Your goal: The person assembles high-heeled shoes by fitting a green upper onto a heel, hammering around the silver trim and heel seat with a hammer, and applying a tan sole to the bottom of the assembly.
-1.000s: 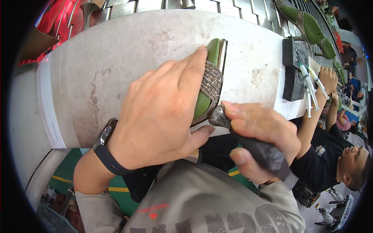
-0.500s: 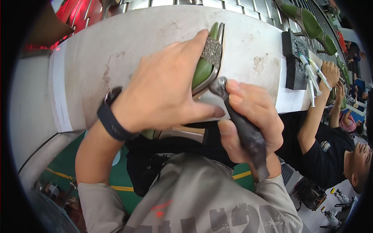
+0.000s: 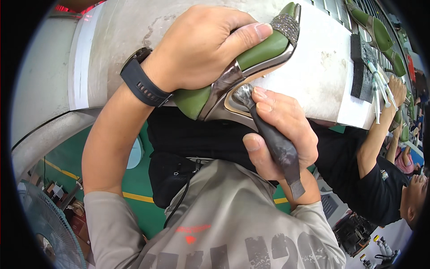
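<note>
A green high-heeled shoe [image 3: 264,51] with a glittery band and shiny pewter trim lies tilted at the near edge of the white worktable [image 3: 316,74]. My left hand [image 3: 201,49] is closed around its upper from above, the thumb along the green side, hiding part of the shoe. My right hand [image 3: 289,127] grips a dark-handled tool [image 3: 281,154] with a rounded metal head. That head is against or just in front of the shoe's inner curve, by the heel; I cannot tell if it touches.
Several syringes [image 3: 378,87] lie by a black block [image 3: 362,67] at the right. Green heeled shoes [image 3: 376,31] line the far right. A co-worker's arm [image 3: 376,125] reaches in beside the table. A fan [image 3: 53,228] stands at lower left.
The shoe has turned, bringing its heel and inner curve into view. My left hand has shifted its hold, the thumb now on the shoe. The tool has moved slightly left.
</note>
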`<state>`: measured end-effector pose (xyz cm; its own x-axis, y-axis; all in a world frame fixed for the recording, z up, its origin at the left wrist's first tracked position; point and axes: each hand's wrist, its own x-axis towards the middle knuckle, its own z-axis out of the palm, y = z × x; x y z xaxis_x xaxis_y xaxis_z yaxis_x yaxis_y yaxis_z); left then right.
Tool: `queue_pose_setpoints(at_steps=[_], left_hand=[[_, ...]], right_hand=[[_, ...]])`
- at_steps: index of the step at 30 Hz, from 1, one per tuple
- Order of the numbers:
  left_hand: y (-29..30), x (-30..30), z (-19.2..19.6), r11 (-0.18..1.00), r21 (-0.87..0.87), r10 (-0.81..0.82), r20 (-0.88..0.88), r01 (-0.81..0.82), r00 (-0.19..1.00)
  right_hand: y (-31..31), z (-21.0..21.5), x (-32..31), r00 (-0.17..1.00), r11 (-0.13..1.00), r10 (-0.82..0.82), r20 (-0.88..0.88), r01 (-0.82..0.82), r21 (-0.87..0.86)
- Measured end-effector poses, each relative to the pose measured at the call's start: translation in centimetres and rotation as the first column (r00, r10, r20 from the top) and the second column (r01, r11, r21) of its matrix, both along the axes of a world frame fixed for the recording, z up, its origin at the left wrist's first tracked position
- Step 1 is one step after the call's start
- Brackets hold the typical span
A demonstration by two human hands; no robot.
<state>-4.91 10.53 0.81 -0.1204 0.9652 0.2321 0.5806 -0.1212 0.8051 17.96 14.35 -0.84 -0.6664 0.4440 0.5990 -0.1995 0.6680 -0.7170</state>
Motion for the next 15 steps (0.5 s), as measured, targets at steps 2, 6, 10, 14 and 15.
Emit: queue_pose_setpoints(at_steps=[2, 6, 10, 14, 15], left_hand=[[-0.2, 0.1, 0.2, 1.0, 0.016, 0.023, 0.01, -0.023, 1.0], [0.1, 1.0, 0.1, 0.996, 0.077, 0.055, -0.01, -0.054, 0.998], [-0.1, 0.5, -0.3, 0.989, 0.13, 0.09, -0.166, -0.069, 0.982], [-0.2, 0.1, -0.7, 0.991, 0.115, 0.088, -0.123, -0.074, 0.988], [-0.1, 0.4, -0.7, 0.989, 0.117, 0.098, -0.109, -0.085, 0.989]], right_hand=[[-0.3, 0.1, -0.4, 1.0, 1.0, 0.02, -0.007, -0.02, 0.003], [-0.5, 0.5, -0.5, 0.999, 0.999, -0.014, 0.041, 0.012, 0.045], [0.1, 2.4, -1.3, 0.993, 0.987, -0.023, 0.112, 0.005, 0.158], [1.2, 3.1, -1.1, 0.993, 0.981, -0.052, 0.11, 0.03, 0.194], [1.6, 3.3, -0.7, 0.988, 0.963, -0.127, 0.092, 0.101, 0.249]])
